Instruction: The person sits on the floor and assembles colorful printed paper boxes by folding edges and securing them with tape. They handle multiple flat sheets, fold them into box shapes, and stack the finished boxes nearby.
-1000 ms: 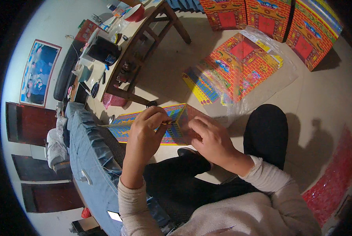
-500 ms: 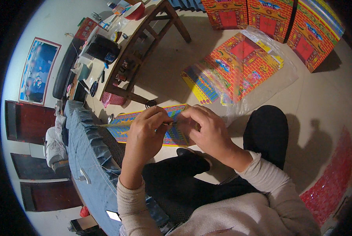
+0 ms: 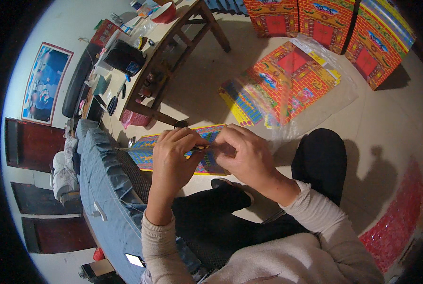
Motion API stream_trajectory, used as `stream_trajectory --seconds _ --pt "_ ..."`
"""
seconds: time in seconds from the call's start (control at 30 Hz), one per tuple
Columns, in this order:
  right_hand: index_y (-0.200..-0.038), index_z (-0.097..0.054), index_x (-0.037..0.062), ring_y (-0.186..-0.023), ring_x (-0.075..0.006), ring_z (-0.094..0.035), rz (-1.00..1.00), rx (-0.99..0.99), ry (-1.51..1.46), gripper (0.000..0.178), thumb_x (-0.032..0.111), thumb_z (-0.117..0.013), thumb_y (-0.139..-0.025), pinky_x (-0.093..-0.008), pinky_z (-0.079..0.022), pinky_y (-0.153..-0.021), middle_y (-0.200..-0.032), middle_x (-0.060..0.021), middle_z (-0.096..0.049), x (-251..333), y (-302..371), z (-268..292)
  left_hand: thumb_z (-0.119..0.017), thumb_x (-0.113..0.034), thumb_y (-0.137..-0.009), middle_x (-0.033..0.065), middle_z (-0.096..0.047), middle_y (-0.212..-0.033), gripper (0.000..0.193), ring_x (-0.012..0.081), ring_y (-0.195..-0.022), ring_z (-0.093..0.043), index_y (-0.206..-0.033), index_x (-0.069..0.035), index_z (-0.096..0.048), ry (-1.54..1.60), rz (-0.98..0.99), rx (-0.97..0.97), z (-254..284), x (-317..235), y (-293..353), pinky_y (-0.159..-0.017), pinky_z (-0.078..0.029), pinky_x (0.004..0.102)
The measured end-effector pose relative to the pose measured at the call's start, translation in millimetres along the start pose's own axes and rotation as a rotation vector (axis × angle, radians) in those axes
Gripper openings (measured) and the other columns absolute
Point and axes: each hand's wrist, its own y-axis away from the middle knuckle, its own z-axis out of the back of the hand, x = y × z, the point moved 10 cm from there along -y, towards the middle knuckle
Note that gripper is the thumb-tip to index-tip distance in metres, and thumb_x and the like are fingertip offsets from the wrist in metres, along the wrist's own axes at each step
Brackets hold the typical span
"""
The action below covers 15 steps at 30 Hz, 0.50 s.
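A long printed card sheet [image 3: 143, 160], blue and multicoloured with a yellow border, stretches out in front of me. My left hand [image 3: 173, 154] is closed with thumb and fingers pinched on its near, edge-on part. Close beside it, my right hand [image 3: 247, 154] is also closed, its thumb and fingertips bent together at the sheet's right part. The fingertips of both hands almost meet, and exactly what lies between the right ones is partly hidden. Both hands cover the sheet's middle.
Flat brick-patterned printed sheets [image 3: 292, 80] lie on clear plastic wrap [image 3: 336, 102] on the floor. Upright printed boxes [image 3: 377, 52] stand behind. A wooden table [image 3: 185, 35] with household items is at the far left, a blue-covered couch [image 3: 105, 189] at the left.
My right hand has shifted slightly left, its fingers curled in closer. The left hand stays pinched on the sheet, nearly unmoved.
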Motion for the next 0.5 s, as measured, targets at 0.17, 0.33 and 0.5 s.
stream_trajectory --seconds 0.17,0.33,0.5 --pt "-0.092 -0.063 0.0070 -0.079 -0.0312 -0.067 -0.008 -0.037 -0.093 0.010 0.008 -0.071 -0.086 -0.0390 -0.053 -0.068 -0.091 -0.0109 -0.066 3 2 23 -0.080 -0.007 -0.069 0.0050 -0.070 -0.085 0.015 0.0260 -0.080 -0.066 -0.082 -0.007 -0.073 0.044 -0.037 -0.027 -1 -1 1 -0.073 -0.050 0.0384" --pt "-0.103 -0.068 0.0055 -0.080 -0.0094 -0.063 -0.139 -0.282 0.003 0.009 0.007 -0.068 -0.094 -0.0277 -0.050 -0.071 -0.091 -0.0018 -0.068 -16 23 131 -0.080 -0.006 -0.067 0.0056 -0.071 -0.086 0.017 0.0263 -0.081 -0.066 -0.083 -0.008 -0.073 0.083 -0.011 -0.033 -2 12 10 -0.072 -0.051 0.0385" --pt "-0.105 -0.068 0.0055 -0.088 -0.0087 -0.062 -0.424 -0.345 0.159 0.011 0.011 -0.063 -0.098 -0.0283 -0.050 -0.079 -0.097 0.0001 -0.070 -184 78 232 -0.081 0.001 -0.067 0.0098 -0.070 -0.088 0.021 0.0236 -0.083 -0.067 -0.086 -0.002 -0.073 0.000 -0.075 -0.021 -2 -1 2 -0.071 -0.053 0.0344"
